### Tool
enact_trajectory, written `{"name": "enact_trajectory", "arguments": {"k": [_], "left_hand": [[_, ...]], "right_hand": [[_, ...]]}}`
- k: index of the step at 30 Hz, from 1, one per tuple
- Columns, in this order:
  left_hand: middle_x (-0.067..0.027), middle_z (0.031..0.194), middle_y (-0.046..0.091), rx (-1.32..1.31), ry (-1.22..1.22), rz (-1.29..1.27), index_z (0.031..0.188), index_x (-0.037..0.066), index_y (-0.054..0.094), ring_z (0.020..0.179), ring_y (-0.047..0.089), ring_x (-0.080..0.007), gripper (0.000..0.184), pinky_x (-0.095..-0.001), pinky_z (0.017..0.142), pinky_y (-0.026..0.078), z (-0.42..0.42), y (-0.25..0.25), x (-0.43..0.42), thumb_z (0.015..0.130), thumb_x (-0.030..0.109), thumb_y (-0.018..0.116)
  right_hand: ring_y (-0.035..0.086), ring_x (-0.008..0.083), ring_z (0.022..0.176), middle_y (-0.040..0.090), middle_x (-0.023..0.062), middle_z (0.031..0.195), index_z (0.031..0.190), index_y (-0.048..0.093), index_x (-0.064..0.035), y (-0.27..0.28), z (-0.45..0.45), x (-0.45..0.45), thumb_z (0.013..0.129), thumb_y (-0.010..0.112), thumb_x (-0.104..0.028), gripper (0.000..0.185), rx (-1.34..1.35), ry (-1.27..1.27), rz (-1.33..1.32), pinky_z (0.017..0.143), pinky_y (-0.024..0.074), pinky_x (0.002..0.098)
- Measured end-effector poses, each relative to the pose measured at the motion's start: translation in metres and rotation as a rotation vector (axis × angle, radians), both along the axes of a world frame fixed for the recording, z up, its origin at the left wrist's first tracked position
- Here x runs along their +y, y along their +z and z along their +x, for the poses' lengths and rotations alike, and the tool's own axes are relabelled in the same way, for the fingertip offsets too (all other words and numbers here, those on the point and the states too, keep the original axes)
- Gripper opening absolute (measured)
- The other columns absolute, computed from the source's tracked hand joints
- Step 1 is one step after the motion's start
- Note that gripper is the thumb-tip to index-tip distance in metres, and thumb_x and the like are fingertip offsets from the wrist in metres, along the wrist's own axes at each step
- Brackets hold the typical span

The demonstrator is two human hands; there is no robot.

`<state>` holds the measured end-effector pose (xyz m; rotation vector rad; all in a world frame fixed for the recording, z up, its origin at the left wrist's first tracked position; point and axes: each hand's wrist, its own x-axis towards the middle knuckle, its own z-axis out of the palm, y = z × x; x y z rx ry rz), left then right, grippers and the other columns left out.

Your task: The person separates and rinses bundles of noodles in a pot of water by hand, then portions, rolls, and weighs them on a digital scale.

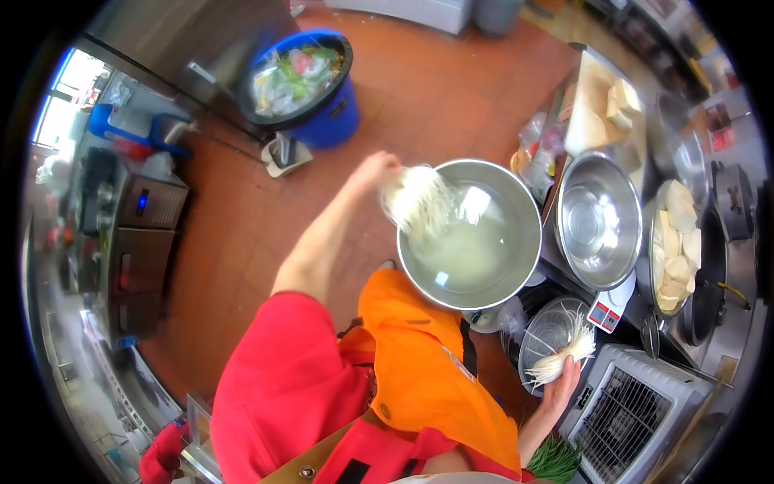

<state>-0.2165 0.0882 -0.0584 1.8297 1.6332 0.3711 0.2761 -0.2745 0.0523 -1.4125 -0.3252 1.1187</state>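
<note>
My left hand (pixel 380 171) is closed at the left rim of a big steel pot (pixel 405 266) of cloudy water. It grips a bunch of thin white strands (pixel 426 203) hanging over the water; a pale, see-through edge shows beside them, perhaps a bag or bowl. Down at the right, my right hand (pixel 562 379) is closed around a second bundle of thin white strands (pixel 551 367), splayed at one end. That bundle lies over a mesh strainer (pixel 542 329), where a few loose strands rest. Whether the strands are noodles or enoki mushrooms I cannot tell.
An empty steel bowl (pixel 598 218) stands right of the pot, near a scale (pixel 611 305) and a pan of pale slabs (pixel 676 250). A grey crate with a grille (pixel 633 403) is at lower right. A blue waste bin (pixel 332 117) stands on the tiled floor.
</note>
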Motion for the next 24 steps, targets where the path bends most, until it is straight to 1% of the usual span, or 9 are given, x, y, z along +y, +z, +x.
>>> {"name": "enact_trajectory", "arguments": {"k": [4, 7, 10, 13, 15, 16, 17, 19, 24], "left_hand": [[-0.0015, 0.076, 0.06, -0.179, 0.047, -0.172, 0.088, 0.006, 0.061, 0.076, 0.059, -0.0131, 0.015, -0.028, 0.07, 0.048, -0.008, 0.011, -0.003, 0.088, 0.021, 0.061], [0.0023, 0.071, 0.058, -0.306, 0.051, -0.184, 0.089, 0.006, 0.057, 0.071, 0.057, -0.0085, 0.014, -0.0249, 0.064, 0.046, -0.018, -0.006, 0.001, 0.093, 0.019, 0.055], [-0.0037, 0.082, 0.065, -0.516, 0.083, -0.326, 0.1, 0.009, 0.06, 0.076, 0.06, -0.0124, 0.021, -0.0305, 0.069, 0.05, -0.025, -0.014, 0.0, 0.091, 0.028, 0.057], [-0.0009, 0.081, 0.063, -0.547, 0.119, -0.383, 0.101, 0.008, 0.058, 0.073, 0.058, -0.0108, 0.022, -0.0285, 0.065, 0.048, -0.021, 0.013, -0.014, 0.093, 0.028, 0.055], [-0.0002, 0.08, 0.062, -0.551, 0.099, -0.339, 0.1, 0.007, 0.058, 0.072, 0.057, -0.0107, 0.022, -0.0278, 0.064, 0.048, -0.021, 0.014, -0.017, 0.093, 0.028, 0.055], [0.0002, 0.08, 0.061, -0.552, 0.088, -0.318, 0.1, 0.007, 0.058, 0.072, 0.056, -0.0107, 0.022, -0.0274, 0.063, 0.047, -0.02, 0.019, -0.019, 0.093, 0.028, 0.055], [0.0017, 0.077, 0.057, -0.585, 0.092, -0.313, 0.098, 0.007, 0.056, 0.067, 0.051, -0.0083, 0.018, -0.0249, 0.059, 0.042, -0.017, 0.023, -0.023, 0.094, 0.025, 0.055], [0.0047, 0.07, 0.05, -0.649, 0.1, -0.306, 0.093, 0.008, 0.051, 0.057, 0.04, -0.0034, 0.01, -0.02, 0.05, 0.032, -0.006, 0.058, -0.036, 0.096, 0.018, 0.053], [0.0068, 0.07, 0.048, -0.711, 0.064, -0.204, 0.093, 0.009, 0.054, 0.059, 0.039, -0.002, 0.013, -0.0188, 0.051, 0.031, 0.001, 0.108, -0.056, 0.094, 0.022, 0.057]], "right_hand": [[0.057, 0.019, 0.095, 0.058, 0.0091, 0.108, 0.133, 0.041, -0.0019, 0.0, -0.012, 0.012, 0.092, 0.058, -0.016, 0.046, 0.03, 0.02, 0.037, 0.085, 0.0484, 0.034], [0.058, 0.0205, 0.094, 0.059, 0.0102, 0.107, 0.13, 0.044, -0.0017, -0.006, -0.022, 0.018, 0.092, 0.058, -0.021, 0.045, 0.116, 0.053, 0.083, 0.085, 0.049, 0.0346], [0.057, 0.0211, 0.093, 0.059, 0.0093, 0.106, 0.129, 0.046, -0.0026, -0.013, -0.044, 0.03, 0.091, 0.06, -0.025, 0.046, 0.412, 0.062, 0.139, 0.082, 0.0495, 0.0366], [0.057, 0.0239, 0.097, 0.058, 0.0087, 0.106, 0.129, 0.045, -0.0038, -0.001, -0.084, 0.053, 0.089, 0.063, -0.031, 0.052, 0.686, 0.109, 0.153, 0.087, 0.0487, 0.0406], [0.056, 0.025, 0.101, 0.057, 0.0085, 0.108, 0.13, 0.043, -0.0039, -0.015, -0.093, 0.062, 0.088, 0.065, -0.025, 0.052, 0.79, 0.158, 0.177, 0.091, 0.0475, 0.0419], [0.055, 0.0265, 0.108, 0.056, 0.0102, 0.115, 0.134, 0.039, -0.003, -0.017, -0.101, 0.068, 0.085, 0.067, -0.019, 0.058, 0.815, 0.224, 0.222, 0.096, 0.0459, 0.0424], [0.053, 0.0275, 0.112, 0.053, 0.0135, 0.122, 0.138, 0.034, -0.0022, -0.026, -0.104, 0.071, 0.084, 0.066, -0.012, 0.063, 0.716, 0.2, 0.173, 0.098, 0.0447, 0.0418], [0.053, 0.0282, 0.114, 0.051, 0.0167, 0.126, 0.14, 0.031, -0.0012, -0.017, -0.123, 0.089, 0.083, 0.064, -0.007, 0.066, 0.592, 0.305, 0.181, 0.1, 0.0438, 0.0408], [0.056, 0.0263, 0.11, 0.048, 0.0209, 0.131, 0.138, 0.034, -0.0026, -0.002, -0.16, 0.158, 0.083, 0.064, -0.008, 0.063, 0.556, 0.536, 0.22, 0.091, 0.0496, 0.0392]]}}
